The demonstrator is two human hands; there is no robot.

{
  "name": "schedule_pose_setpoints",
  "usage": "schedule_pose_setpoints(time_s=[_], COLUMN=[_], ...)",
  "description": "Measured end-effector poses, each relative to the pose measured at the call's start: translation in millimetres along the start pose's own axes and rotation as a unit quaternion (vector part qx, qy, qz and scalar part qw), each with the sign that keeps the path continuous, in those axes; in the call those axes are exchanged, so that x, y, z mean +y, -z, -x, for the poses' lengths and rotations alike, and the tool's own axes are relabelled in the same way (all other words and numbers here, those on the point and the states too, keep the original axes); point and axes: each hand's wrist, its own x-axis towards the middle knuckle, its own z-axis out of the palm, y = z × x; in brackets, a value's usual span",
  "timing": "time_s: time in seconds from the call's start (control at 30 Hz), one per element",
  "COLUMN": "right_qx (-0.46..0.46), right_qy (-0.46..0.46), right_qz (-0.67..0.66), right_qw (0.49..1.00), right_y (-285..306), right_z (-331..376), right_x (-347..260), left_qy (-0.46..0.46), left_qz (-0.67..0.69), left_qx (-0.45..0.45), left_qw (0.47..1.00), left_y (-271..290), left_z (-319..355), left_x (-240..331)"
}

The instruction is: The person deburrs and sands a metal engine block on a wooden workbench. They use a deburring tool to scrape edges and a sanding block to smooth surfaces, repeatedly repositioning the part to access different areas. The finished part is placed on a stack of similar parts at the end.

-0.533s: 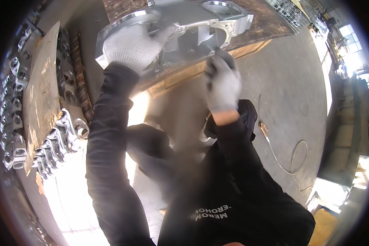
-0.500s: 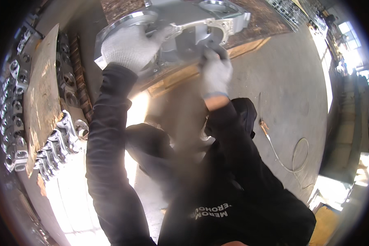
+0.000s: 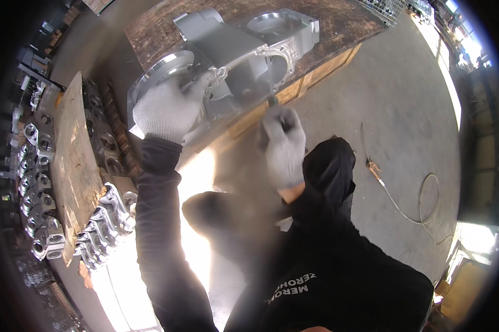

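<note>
The housing (image 3: 227, 45) is gripped by the left hand (image 3: 167, 112); at its near edge, a tool (image 3: 272, 99) by the right hand (image 3: 285, 145).

You wear a black long-sleeved sweatshirt (image 3: 349, 274) with two short lines of white block lettering (image 3: 294, 286) across its front, upside down from this view. Left of the lettering, the left sleeve (image 3: 163, 221) is creased. Above it are dark trouser legs (image 3: 330, 169). Farther above, your left hand (image 3: 166, 113) and right hand (image 3: 285, 143) wear pale grey knitted gloves (image 3: 158, 119).
</note>
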Motion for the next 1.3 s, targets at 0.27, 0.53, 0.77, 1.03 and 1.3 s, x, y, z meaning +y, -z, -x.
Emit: schedule_pose_setpoints(time_s=[0.27,0.53,0.77,1.03,1.3], right_qx=[0.056,0.034,0.015,-0.008,-0.012], right_qy=[-0.083,-0.023,-0.103,-0.113,-0.112], right_qz=[-0.042,0.044,-0.201,-0.208,-0.258], right_qw=[0.994,0.998,0.974,0.971,0.96], right_y=[5,12,27,40,44], right_z=[-7,-12,-14,-22,-17], right_x=[-14,-6,-18,-11,3], left_qy=[0.012,0.06,0.052,-0.009,-0.011], left_qz=[0.016,-0.023,0.051,-0.037,0.314], left_qx=[-0.012,-0.088,-0.067,-0.023,-0.12], left_qw=[1.0,0.994,0.995,0.999,0.942], left_y=[15,24,22,15,-49], left_z=[-2,-3,-2,9,64], left_x=[19,27,28,21,112])
